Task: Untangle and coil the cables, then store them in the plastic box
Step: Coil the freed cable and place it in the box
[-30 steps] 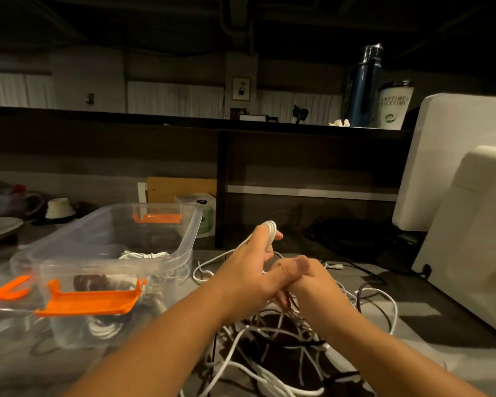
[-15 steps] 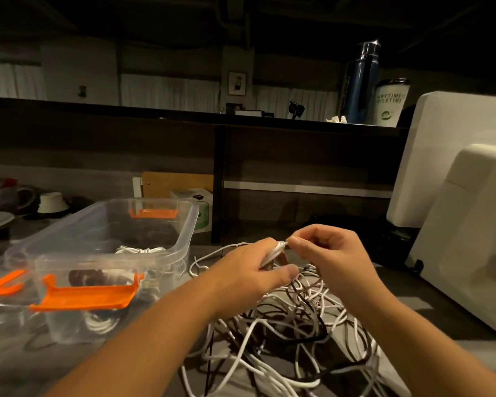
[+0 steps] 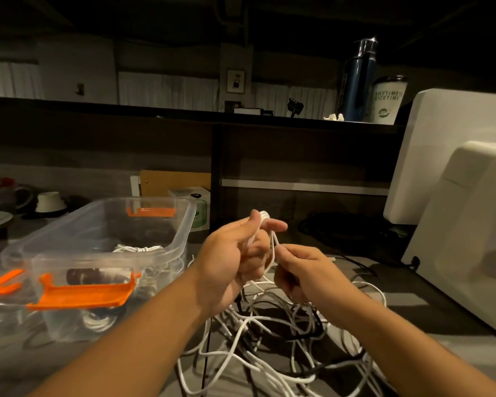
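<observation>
A tangle of white and black cables (image 3: 272, 336) lies on the grey table in front of me. My left hand (image 3: 229, 262) is raised above it, with loops of a white cable (image 3: 273, 247) wound over its fingers. My right hand (image 3: 301, 270) pinches the same white cable just below and to the right. The clear plastic box (image 3: 181, 224) with orange latches (image 3: 83, 293) stands to the left, holding a coiled white cable (image 3: 136, 248) and a dark coil.
The box's clear lid with an orange clip (image 3: 2, 285) lies at the far left. A white appliance (image 3: 467, 224) fills the right side. A dark shelf unit (image 3: 298, 156) rises behind, with a blue bottle (image 3: 358, 81) and a cup (image 3: 388, 98) on top.
My left hand has lifted and turned, now with white cable loops around its fingers. My right hand has dropped lower, beside and below the left, still pinching the cable.
</observation>
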The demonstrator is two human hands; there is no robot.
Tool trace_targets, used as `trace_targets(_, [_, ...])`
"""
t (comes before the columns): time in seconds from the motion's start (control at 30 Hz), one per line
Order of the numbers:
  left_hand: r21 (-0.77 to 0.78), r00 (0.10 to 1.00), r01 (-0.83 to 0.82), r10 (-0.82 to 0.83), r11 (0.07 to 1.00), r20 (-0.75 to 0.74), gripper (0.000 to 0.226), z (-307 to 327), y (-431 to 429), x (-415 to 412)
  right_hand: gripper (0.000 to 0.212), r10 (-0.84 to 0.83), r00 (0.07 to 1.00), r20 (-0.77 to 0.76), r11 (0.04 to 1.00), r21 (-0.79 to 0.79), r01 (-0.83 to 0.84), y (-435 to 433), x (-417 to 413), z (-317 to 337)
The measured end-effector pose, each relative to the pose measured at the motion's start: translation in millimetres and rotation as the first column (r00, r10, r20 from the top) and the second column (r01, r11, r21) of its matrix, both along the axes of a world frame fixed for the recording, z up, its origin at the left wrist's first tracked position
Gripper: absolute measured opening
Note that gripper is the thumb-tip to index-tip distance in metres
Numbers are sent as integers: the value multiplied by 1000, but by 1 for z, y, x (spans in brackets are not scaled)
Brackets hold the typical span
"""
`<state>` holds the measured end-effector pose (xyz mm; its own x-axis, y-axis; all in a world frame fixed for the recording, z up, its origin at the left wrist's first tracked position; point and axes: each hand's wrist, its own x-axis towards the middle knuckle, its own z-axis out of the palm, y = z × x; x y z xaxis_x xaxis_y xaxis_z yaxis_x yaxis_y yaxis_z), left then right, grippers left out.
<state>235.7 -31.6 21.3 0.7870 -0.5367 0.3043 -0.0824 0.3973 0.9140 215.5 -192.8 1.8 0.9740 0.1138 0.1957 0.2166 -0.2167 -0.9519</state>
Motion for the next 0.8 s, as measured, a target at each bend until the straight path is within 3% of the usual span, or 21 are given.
trace_targets(0.1, [-148,998,57,-62,987,-31,62,7,2,-2,34,41,999,-33,998,-54,-43,9,-2,-5])
trace_targets(0.17, [-180,1000,14,-12,984,11,65,9,7,2,30,54,997,-62,979,-191,-65,13,-5,-6])
trace_targets(0.27, [0,969,-162,159,987,189,70,2,10,8,28,79,994,-75,941,-322,-99,19,-7,-7])
trace_targets(0.37, [216,926,-261,181,941,331,67,-7,4,7,22,89,995,-35,910,-403,-96,20,-9,-7])
trace_targets(0.57, [5,944,-297,293,955,150,57,5,6,6,25,-44,998,35,872,-486,55,14,-10,-4])
trace_targets(0.63, [-6,938,-319,317,948,138,49,7,8,6,22,-173,980,101,812,-549,200,4,-7,-1])
trace_targets(0.73, [62,940,-327,318,943,123,45,6,5,1,13,-334,907,256,570,-712,411,-10,-5,8])
trace_targets(0.77, [91,944,-318,307,944,118,45,5,4,0,18,-361,879,313,517,-717,467,-13,-4,10])
trace_targets(0.8, [115,950,-302,290,946,113,45,3,2,0,27,-371,860,351,523,-686,506,-15,-4,11])
